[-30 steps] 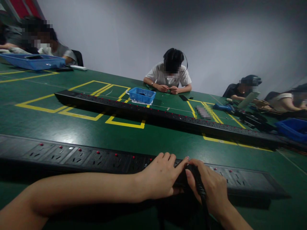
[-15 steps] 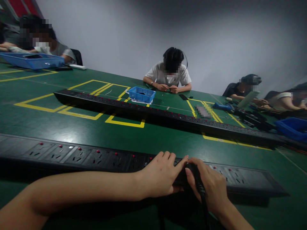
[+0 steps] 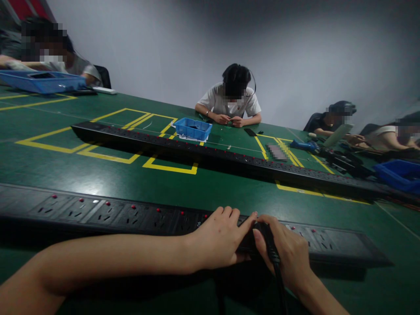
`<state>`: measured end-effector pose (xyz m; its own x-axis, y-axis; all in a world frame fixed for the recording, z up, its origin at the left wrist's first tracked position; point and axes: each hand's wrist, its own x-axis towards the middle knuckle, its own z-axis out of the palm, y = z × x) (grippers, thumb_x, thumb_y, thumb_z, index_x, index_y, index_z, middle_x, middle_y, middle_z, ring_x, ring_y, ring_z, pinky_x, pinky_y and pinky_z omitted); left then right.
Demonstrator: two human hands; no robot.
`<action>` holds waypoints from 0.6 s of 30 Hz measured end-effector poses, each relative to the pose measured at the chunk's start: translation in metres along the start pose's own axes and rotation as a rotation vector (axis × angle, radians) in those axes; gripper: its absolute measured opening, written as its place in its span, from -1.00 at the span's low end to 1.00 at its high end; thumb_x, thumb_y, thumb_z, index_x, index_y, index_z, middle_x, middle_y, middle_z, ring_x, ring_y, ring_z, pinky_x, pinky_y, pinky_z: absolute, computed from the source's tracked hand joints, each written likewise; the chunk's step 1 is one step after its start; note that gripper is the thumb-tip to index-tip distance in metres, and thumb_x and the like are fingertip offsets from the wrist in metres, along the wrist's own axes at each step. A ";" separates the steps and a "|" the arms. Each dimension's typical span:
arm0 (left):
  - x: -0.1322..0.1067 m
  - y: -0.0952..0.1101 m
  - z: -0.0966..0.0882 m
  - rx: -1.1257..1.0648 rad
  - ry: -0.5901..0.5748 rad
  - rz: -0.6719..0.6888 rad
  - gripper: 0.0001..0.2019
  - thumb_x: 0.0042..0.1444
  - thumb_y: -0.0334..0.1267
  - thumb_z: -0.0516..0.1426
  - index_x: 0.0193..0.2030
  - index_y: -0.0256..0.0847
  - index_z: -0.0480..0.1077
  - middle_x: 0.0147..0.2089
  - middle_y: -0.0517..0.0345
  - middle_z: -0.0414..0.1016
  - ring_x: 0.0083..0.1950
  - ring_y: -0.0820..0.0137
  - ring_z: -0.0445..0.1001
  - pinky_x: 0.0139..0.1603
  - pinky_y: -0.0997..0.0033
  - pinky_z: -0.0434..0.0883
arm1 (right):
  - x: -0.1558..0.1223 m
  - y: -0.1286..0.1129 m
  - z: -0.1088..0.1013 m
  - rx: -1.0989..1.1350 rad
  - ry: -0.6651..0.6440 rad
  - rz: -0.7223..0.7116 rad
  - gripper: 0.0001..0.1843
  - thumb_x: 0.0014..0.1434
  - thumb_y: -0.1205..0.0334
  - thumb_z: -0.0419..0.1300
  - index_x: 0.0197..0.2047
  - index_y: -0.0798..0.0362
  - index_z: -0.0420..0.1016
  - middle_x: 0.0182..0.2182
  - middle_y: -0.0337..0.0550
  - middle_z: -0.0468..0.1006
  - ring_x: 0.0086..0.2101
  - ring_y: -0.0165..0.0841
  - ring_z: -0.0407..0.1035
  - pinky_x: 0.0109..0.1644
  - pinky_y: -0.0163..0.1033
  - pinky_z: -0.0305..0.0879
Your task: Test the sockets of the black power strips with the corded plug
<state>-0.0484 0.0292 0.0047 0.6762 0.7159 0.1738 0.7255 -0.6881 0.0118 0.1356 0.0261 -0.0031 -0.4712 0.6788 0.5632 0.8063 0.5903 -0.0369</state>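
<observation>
On the green counter (image 3: pixel 210 188), the left hand (image 3: pixel 219 238) lies across the near black power strip (image 3: pixel 108 212), fingers loosely spread on top, while the right hand (image 3: pixel 288 256) wraps its fingers around a black plug (image 3: pixel 269 243) at the strip.

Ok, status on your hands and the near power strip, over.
Left hand flat on near power strip, open. Right hand closed on black plug, cable trailing toward the body. Second strip lies behind, apart.
</observation>
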 end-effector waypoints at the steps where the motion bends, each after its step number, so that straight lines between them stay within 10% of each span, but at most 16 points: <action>1: 0.000 0.000 0.000 0.001 0.002 0.000 -0.26 0.07 0.12 -0.07 0.28 -0.28 -0.16 -0.11 -0.10 0.28 -0.14 0.14 0.27 -0.17 0.20 0.24 | 0.000 0.000 0.000 0.003 -0.004 0.001 -0.75 0.17 0.16 0.00 -0.15 0.11 0.31 -0.43 -0.17 0.50 -0.52 -0.44 0.38 -0.42 -0.35 0.21; 18: 0.000 0.001 0.000 0.008 -0.020 0.008 -0.23 0.07 0.11 -0.07 0.30 -0.29 -0.26 -0.12 -0.11 0.28 -0.14 0.15 0.27 -0.18 0.23 0.22 | 0.000 0.000 -0.001 0.009 -0.011 0.001 -0.74 0.17 0.16 0.00 -0.13 0.12 0.31 -0.40 -0.16 0.51 -0.50 -0.43 0.40 -0.40 -0.36 0.23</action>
<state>-0.0480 0.0287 0.0049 0.6842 0.7128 0.1540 0.7212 -0.6928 0.0026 0.1362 0.0258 -0.0029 -0.4743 0.6839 0.5544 0.8034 0.5937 -0.0451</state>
